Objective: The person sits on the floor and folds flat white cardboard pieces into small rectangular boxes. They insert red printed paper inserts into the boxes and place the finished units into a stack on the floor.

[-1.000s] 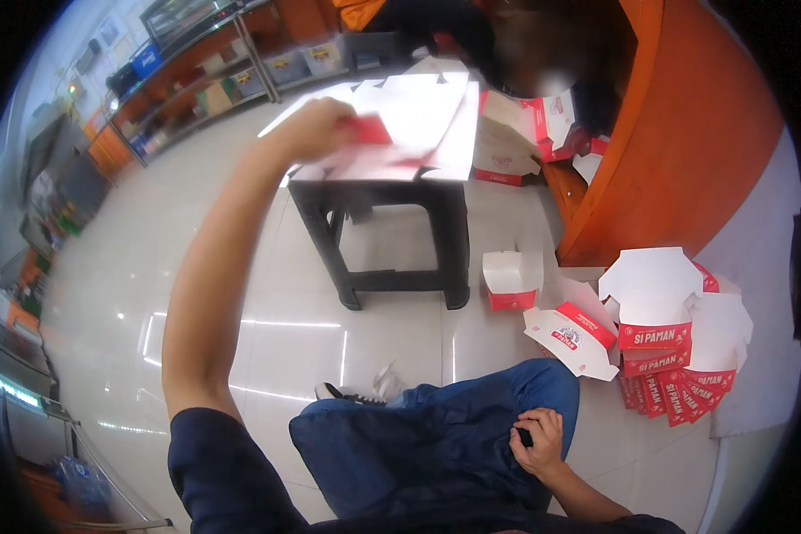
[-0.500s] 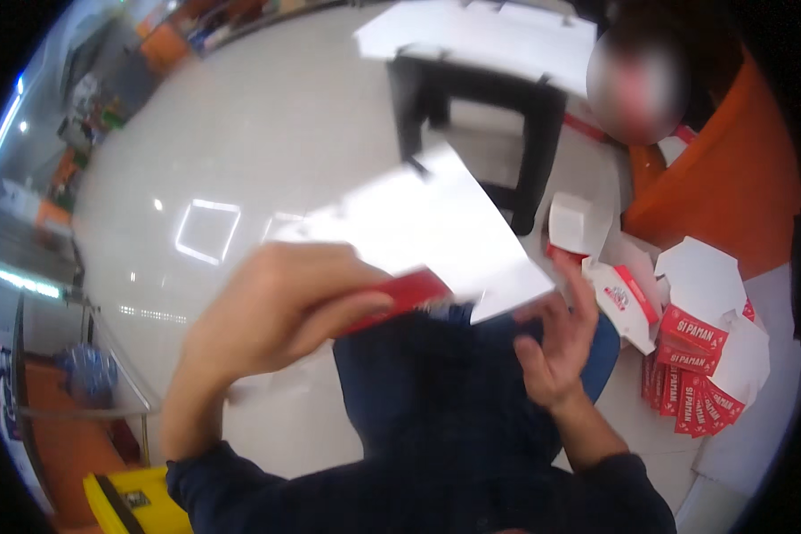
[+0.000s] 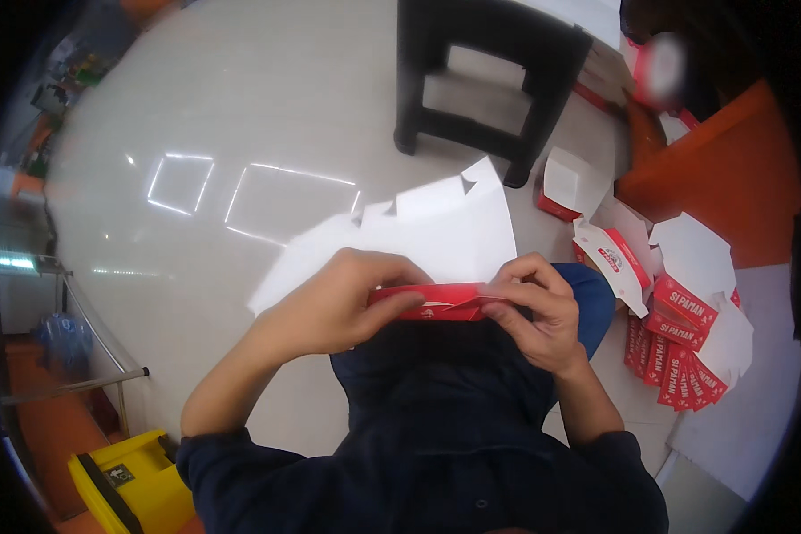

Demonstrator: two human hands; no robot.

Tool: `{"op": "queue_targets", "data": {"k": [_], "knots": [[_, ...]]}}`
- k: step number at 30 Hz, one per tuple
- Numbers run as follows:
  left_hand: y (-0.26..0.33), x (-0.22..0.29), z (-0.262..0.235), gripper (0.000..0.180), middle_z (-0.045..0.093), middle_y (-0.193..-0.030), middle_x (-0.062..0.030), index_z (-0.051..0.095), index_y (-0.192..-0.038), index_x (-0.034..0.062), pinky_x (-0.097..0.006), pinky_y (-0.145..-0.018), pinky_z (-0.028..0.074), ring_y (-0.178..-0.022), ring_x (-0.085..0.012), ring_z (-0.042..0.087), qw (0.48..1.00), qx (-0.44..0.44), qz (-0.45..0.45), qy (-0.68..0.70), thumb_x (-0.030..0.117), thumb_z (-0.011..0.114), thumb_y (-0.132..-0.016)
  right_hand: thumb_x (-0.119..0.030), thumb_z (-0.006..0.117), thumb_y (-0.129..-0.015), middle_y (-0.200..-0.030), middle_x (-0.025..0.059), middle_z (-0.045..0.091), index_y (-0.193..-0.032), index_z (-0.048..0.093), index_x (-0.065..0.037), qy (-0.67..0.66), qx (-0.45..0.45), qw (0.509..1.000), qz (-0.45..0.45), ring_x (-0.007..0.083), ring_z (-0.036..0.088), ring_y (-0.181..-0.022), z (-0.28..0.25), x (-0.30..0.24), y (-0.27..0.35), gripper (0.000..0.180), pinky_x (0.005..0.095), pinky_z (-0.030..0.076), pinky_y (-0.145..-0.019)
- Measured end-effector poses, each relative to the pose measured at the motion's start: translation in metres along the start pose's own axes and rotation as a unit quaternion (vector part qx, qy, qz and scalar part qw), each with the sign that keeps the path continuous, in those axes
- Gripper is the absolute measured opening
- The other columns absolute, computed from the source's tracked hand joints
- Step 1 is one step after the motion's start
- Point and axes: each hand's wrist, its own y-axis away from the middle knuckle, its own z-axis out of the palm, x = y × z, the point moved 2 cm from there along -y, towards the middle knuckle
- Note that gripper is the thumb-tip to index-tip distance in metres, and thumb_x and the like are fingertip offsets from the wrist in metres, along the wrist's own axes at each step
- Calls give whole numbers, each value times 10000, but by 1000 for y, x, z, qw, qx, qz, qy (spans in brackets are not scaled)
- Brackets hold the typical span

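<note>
A partly folded cardboard food box (image 3: 418, 227), white inside and red outside, is held above my lap. Its flat white panel with notched edges spreads away from me, and a red folded edge faces my body. My left hand (image 3: 351, 298) is closed on the left part of that red edge, thumb on the near side. At the right corner, my right hand (image 3: 538, 311) pinches the red flap between thumb and fingers. Some of the fingers behind the cardboard are hidden.
Several folded red-and-white boxes (image 3: 685, 320) are piled on the floor to my right, one open box (image 3: 568, 182) beside them. A black stool (image 3: 472, 125) stands ahead. An orange panel (image 3: 712, 165) is at far right, a yellow bin (image 3: 133, 481) at lower left.
My right hand, open beside the cardboard before, has closed on its right corner. The cardboard has turned so its red edge lies level across my lap. The view has tilted downward.
</note>
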Motion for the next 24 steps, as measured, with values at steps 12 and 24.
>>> {"op": "queue_targets", "data": {"k": [12, 24], "knots": [[-16, 15, 8, 95, 733, -901, -123, 749, -1004, 10, -309, -695, 544, -778, -220, 690, 993, 78, 73, -51, 5, 687, -932, 66, 844, -746, -951, 124, 678, -1055, 746, 4, 139, 87, 975, -150, 209, 603, -729, 8, -1, 0, 330, 290, 453, -605], [10, 30, -14, 157, 734, -998, -143, 723, -1016, 54, -433, -908, 516, -989, -319, 679, 965, 89, 32, -245, 29, 740, -862, -47, 801, -839, -864, 119, 720, -1036, 752, -19, -3, 7, 1000, -3, 245, 645, -786, -12, 10, -13, 205, 367, 457, -808]]}}
